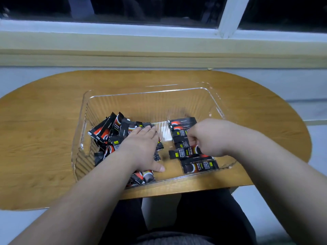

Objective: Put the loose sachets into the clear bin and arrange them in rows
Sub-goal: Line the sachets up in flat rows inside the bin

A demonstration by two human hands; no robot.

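A clear ribbed bin sits on the wooden table. Its left half holds a jumbled heap of black-and-red sachets. My left hand lies flat on that heap, fingers straight and thumb spread toward the near wall. Along the right side, several sachets lie in a row, one behind the other. My right hand is curled over the middle of the row and pinches one sachet, which sticks out to the left. More sachets lie at the row's near end.
The oval wooden table stands against a wall below a window sill. The bin has a cut-out handle on its left wall. My lap shows below the table's near edge.
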